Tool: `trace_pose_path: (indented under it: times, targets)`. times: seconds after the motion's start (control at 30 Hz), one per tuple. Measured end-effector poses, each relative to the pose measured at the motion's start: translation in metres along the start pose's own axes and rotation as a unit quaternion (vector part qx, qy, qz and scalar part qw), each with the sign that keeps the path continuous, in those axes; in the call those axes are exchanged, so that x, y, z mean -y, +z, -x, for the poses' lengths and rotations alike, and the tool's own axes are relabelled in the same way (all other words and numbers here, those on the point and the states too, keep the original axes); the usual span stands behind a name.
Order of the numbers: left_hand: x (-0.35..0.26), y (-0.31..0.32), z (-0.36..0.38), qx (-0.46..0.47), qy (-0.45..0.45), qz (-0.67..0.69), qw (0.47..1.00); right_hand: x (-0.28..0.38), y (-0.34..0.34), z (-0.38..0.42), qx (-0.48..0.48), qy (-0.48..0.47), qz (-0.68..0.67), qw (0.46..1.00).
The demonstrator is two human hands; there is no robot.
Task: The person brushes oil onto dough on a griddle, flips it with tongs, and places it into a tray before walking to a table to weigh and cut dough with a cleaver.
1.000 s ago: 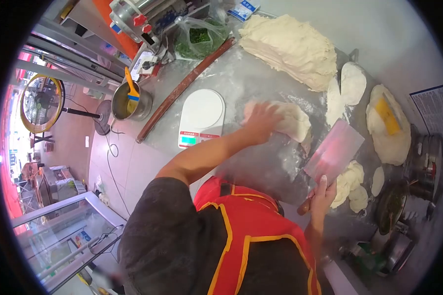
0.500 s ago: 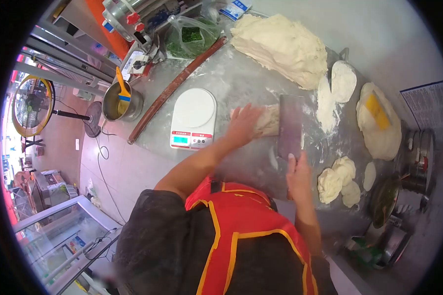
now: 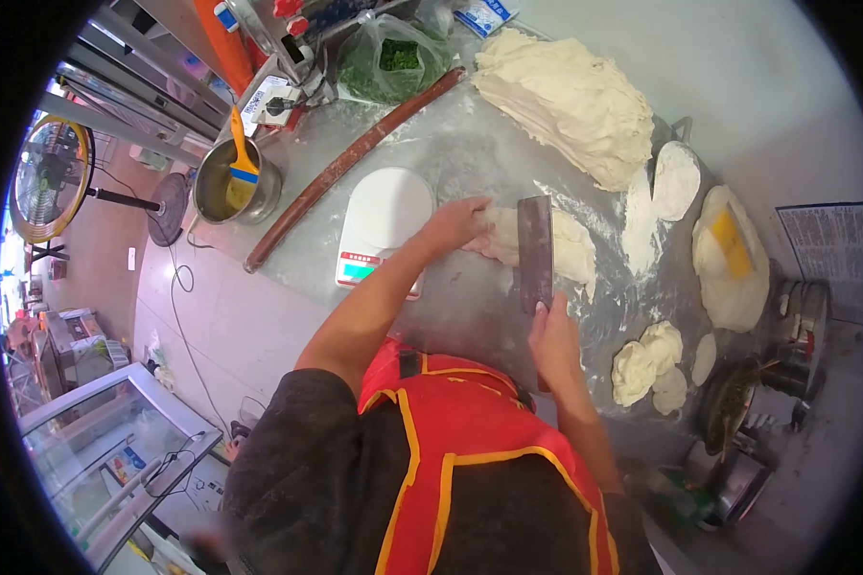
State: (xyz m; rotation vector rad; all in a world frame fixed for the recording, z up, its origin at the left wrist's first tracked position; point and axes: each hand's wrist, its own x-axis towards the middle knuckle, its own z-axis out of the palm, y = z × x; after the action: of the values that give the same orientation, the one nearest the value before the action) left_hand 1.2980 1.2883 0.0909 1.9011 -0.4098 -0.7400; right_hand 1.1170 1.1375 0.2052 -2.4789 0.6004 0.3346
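Observation:
A floury strip of dough [image 3: 501,236] lies across the worktop. My left hand [image 3: 458,224] is at its left end, fingers drawn together on the dough. In my right hand [image 3: 554,337] is the handle of a cleaver [image 3: 536,251], its broad dark blade lying across the dough. To the right of the blade, another part of the dough [image 3: 571,251] shows; whether it is fully cut through is hidden by the blade. Left of the dough stands a white kitchen scale [image 3: 389,209] with a lit display, partly covered by my left forearm.
A large dough mound [image 3: 571,105] rests at the back. Smaller dough lumps [image 3: 646,362] lie at right, below a yellow scraper [image 3: 731,244] on more dough. A long rolling pin [image 3: 355,165], a metal pot [image 3: 264,196] with a brush and a bag of chopped greens [image 3: 393,62] are at left.
My left hand has pulled back left to the dough's end, its fingers less spread. The cleaver has shifted left and turned more edge-on, and more dough shows on its right.

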Motion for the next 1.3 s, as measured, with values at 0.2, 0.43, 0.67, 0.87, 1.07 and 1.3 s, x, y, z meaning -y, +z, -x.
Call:
trace_pose_path:
  times: [0.2,0.43,0.67,0.87,1.07,1.3]
  targets:
    - [0.003,0.005,-0.005,0.001,0.089,-0.150,0.985,0.009,0.000,-0.011,0.025,-0.038,0.040,0.998]
    - [-0.005,0.032,0.011,-0.132,0.032,-0.194,0.971,0.001,0.036,-0.064,0.043,-0.089,0.032,0.995]
    - [0.007,0.032,0.043,-0.224,0.118,-0.088,0.963,0.014,0.057,-0.069,0.019,-0.005,0.037,0.999]
    - [-0.006,-0.028,0.077,-0.293,0.058,0.013,0.954,0.009,0.059,-0.069,-0.005,-0.063,0.032,0.997]
    - [0.037,-0.096,0.082,-0.324,-0.046,0.147,0.933,0.006,0.060,-0.071,0.007,-0.043,0.039,0.998]
    - [0.040,-0.096,0.103,-0.411,0.018,-0.241,0.879,0.010,0.051,-0.074,0.019,-0.023,0.040,0.999]
